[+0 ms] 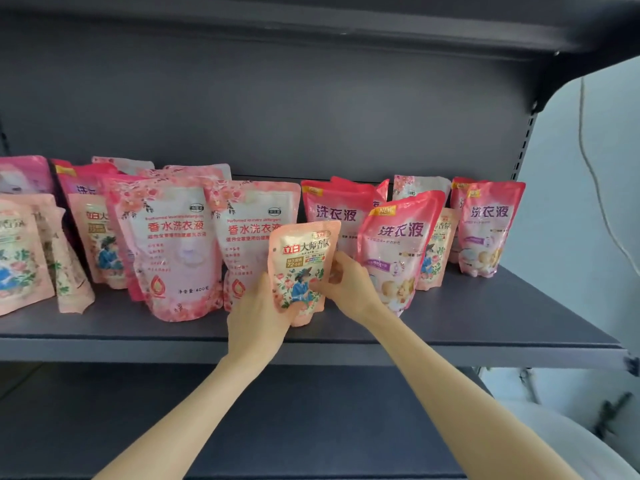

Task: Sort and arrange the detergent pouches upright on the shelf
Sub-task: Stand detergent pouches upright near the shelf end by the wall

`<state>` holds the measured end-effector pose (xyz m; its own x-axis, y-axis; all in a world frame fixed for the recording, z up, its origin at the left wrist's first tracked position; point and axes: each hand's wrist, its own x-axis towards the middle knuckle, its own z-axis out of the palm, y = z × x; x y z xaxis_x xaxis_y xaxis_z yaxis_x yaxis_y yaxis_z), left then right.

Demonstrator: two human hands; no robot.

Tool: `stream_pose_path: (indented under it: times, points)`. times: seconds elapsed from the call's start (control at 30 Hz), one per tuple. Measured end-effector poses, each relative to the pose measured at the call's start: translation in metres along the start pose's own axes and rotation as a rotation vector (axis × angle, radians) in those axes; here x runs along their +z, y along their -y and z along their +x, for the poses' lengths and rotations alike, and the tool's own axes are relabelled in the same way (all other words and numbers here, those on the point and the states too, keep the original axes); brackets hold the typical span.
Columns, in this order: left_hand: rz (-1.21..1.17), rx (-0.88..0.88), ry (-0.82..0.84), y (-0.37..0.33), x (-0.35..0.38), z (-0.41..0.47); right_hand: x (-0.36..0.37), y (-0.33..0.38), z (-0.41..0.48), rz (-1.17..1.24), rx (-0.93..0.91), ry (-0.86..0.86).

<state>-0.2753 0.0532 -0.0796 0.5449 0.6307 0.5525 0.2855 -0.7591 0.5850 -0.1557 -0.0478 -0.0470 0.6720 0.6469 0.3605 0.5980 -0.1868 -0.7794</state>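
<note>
Two hands — pouch (lower corner hidden)

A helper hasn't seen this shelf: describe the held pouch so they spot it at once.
On the grey shelf, go to the front of the row, near the middle. There the left hand and right hand grip a small peach pouch with a blue-dressed figure. Matching pouches stand behind; only this is held.

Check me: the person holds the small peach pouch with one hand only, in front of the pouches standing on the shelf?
Not one hand: the head view shows the left hand gripping the small peach pouch at its lower left and the right hand pinching its right edge. The rest is right.
</note>
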Motion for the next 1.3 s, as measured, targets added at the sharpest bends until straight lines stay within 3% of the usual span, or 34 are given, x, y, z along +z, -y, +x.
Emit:
stream_pose_path:
  times: [0.37, 0.57, 0.87, 1.13, 1.3]
  points:
    - [0.002, -0.043, -0.029, 0.006, -0.013, -0.009, -0.012, 0.008, -0.007, -0.236, 0.001, 0.064]
    - [-0.066, 0.068, -0.012, -0.007, -0.016, -0.023, -0.038, 0.004, -0.028, -0.356, 0.01, -0.014]
    - [-0.298, 0.196, 0.22, -0.07, 0.056, -0.014, -0.101, -0.036, -0.049, -0.285, 0.082, -0.347]
    - [-0.522, -0.045, 0.44, -0.084, 0.1, 0.018, -0.114, -0.059, -0.026, 0.094, 0.182, -0.173]
    - [-0.568, -0.036, 0.378, -0.086, 0.099, 0.015, -0.119, -0.068, -0.024, 0.123, 0.136, -0.178]
